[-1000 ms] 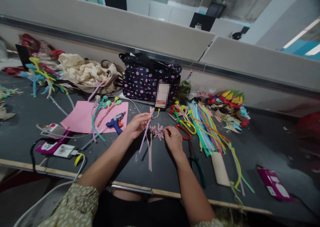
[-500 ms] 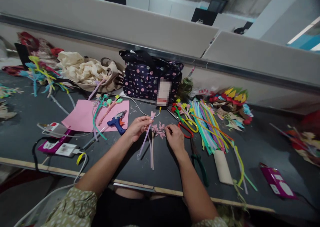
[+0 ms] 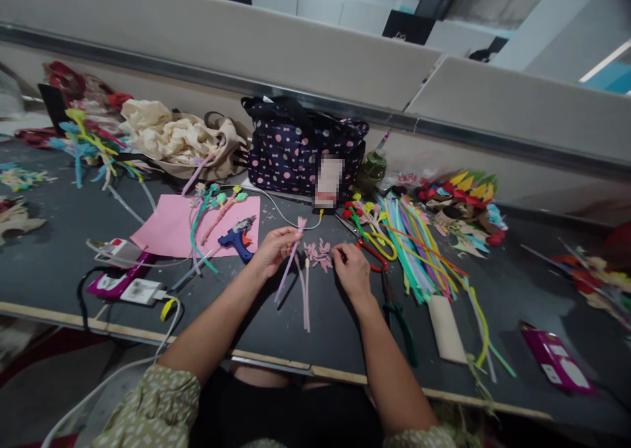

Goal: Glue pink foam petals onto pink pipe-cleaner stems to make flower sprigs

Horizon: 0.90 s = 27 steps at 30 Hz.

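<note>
My left hand (image 3: 277, 251) pinches a lilac pipe cleaner stem (image 3: 288, 272) with pale pink pieces at its top end. The stem slants down toward me over the dark table. Just right of it lies a loose pile of short pink pieces (image 3: 319, 254). My right hand (image 3: 351, 270) is at the right edge of this pile, thumb and fingertips drawn together. Whether a small piece sits in that pinch is too small to tell. Below the pile, two more thin pale stems (image 3: 305, 297) lie on the table, pointing toward me.
Left are a blue glue gun (image 3: 238, 238), pink sheet (image 3: 158, 228) and purple power strip (image 3: 111, 282). A patterned bag (image 3: 280, 149) and a phone (image 3: 328, 182) stand behind. Right lie red-handled scissors (image 3: 372, 254), green-handled pliers (image 3: 401, 326), a pipe cleaner bundle (image 3: 414, 251) and a beige block (image 3: 446, 330).
The whole view has shifted slightly, so things appear a little farther right. Both hands keep nearly the same places, the left still pinching the lilac stem.
</note>
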Tool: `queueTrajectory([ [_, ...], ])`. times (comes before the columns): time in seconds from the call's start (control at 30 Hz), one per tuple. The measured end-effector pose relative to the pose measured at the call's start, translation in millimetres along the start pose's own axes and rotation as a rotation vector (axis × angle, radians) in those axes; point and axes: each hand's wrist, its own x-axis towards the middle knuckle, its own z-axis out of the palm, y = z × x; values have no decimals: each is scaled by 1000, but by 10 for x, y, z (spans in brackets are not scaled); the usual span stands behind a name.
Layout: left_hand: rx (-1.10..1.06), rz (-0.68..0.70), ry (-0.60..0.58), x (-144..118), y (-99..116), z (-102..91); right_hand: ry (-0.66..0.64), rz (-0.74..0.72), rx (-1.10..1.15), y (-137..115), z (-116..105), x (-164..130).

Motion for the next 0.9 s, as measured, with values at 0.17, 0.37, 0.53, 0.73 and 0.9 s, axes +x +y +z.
queueTrajectory([
  [0.17,-5,8,-17,-3,8,-27,11,0,4,-12,-6,4],
  [0.37,-4,7,-12,-5,6,-17,14,3,16,-1,-4,1],
  [0.53,-11,6,-20,7,-10,-26,12,-6,3,-19,-8,0],
  [0.73,-2,9,-18,11,-21,-30,23,-7,6,-40,-19,2],
  [0.9,6,4,-31,6,-9,-26,19,-5,6,-45,-16,2],
])
